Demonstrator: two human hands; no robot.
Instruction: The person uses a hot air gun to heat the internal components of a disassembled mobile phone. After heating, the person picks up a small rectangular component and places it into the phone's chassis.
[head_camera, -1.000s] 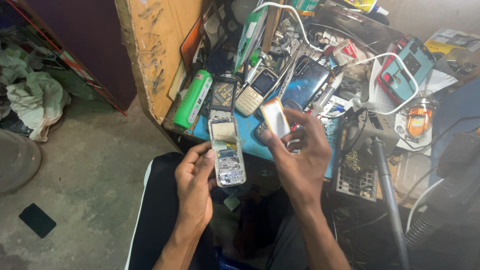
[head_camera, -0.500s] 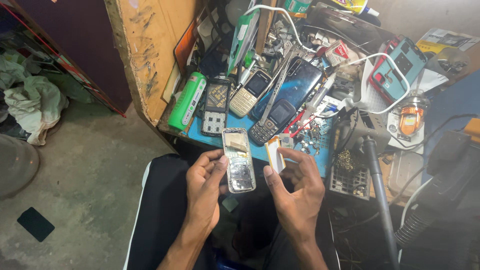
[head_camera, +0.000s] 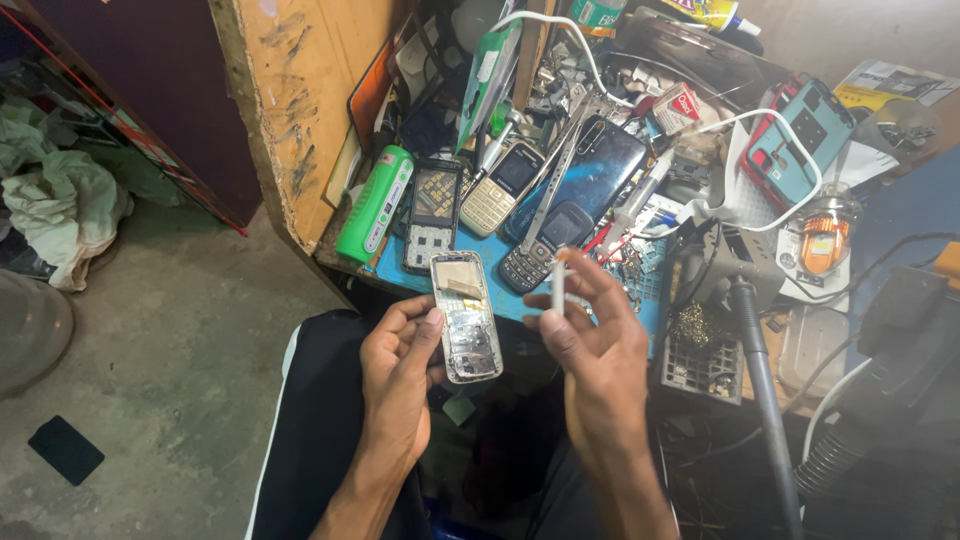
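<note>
- Nearest to me, low in the frame's centre, my left hand (head_camera: 400, 365) is closed round the side of an opened phone body (head_camera: 466, 315), thumb on its edge, fingers behind it. I hold it upright with the stripped face toward the camera, which I judge keeps the bare insides in plain sight.
- Just right of it, my right hand (head_camera: 590, 345) pinches a small white flat part (head_camera: 558, 290) edge-on between thumb and fingertips, close beside the phone body but not touching it. The remaining fingers are loosely curled.
- Below both hands are my dark trousers (head_camera: 320, 440), so the work hangs over my lap, in front of the bench edge.
- Above the hands, mid-frame, a blue mat (head_camera: 510, 300) on the cluttered workbench (head_camera: 700, 150) carries a bare keypad frame (head_camera: 432, 215), a green cylinder-shaped device (head_camera: 375, 205), a gold keypad phone (head_camera: 500, 185), a dark keypad phone (head_camera: 545, 245) and a black smartphone (head_camera: 590, 170), laid side by side within reach.
- Toward the upper right, a white cable (head_camera: 760, 115) loops over a teal phone case (head_camera: 800, 135).
- On the left, a scuffed wooden panel (head_camera: 290, 110) borders bare concrete floor (head_camera: 170, 350); crumpled cloth (head_camera: 60, 205) lies at the far left edge.
</note>
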